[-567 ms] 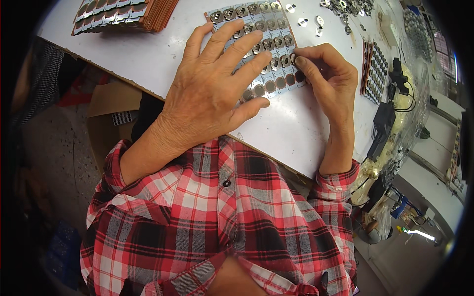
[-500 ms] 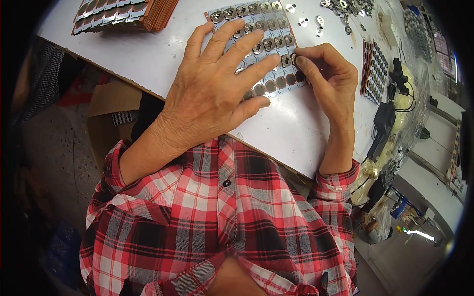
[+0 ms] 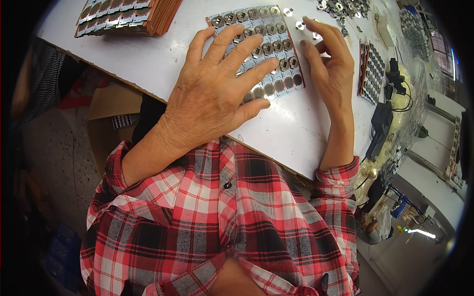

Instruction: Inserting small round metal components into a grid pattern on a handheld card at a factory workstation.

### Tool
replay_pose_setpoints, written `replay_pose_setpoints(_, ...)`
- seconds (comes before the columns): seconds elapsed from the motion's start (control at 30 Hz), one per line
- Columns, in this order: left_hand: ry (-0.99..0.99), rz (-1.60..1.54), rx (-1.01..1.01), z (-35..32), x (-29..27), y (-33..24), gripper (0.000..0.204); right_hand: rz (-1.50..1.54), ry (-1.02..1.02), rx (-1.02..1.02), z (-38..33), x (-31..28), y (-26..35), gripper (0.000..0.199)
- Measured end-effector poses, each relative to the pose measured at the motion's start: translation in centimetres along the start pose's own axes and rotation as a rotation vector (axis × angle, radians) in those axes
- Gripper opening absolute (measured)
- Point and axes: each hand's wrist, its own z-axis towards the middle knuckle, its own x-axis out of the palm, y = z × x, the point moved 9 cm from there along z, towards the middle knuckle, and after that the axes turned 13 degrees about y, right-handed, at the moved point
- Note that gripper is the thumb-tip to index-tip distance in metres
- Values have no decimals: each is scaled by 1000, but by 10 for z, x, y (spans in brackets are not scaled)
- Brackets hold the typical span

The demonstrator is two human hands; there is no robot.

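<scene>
My left hand (image 3: 210, 86) lies spread over a panel of small circuit boards (image 3: 277, 93), its fingers resting across the rows and hiding part of them. Shiny metal clips (image 3: 267, 48) sit in the upper rows. Along the nearest row, bare round pads (image 3: 279, 85) show. To the right of the panel, my right hand (image 3: 332, 74) hovers with thumb and forefinger apart and nothing visible between them. Its fingertips are close to a few loose metal clips (image 3: 299, 25) on the white table; the other fingers are curled and partly hidden.
A tall stack of similar panels (image 3: 160, 18) stands at the far left. Beyond my right hand lies a heap of loose clips (image 3: 345, 8). More filled panels (image 3: 374, 74), a black adapter (image 3: 381, 126) and cables line the right edge. Below the table's left edge is a cardboard box (image 3: 111, 102).
My right hand has left the panel's right edge and moved up and right toward the loose clips, thumb and forefinger parting. The left hand stays nearly still on the panel.
</scene>
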Motion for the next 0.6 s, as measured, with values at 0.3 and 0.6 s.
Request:
replay_pose_setpoints(0.3, -53, -42, -7, -2, -6, 4, 68, 97, 23, 71, -2, -1, -13, 19)
replay_pose_setpoints(0.6, -117, -32, 126, 10, -18, 14, 56, 772, 150, 325, -32, 26, 6, 26)
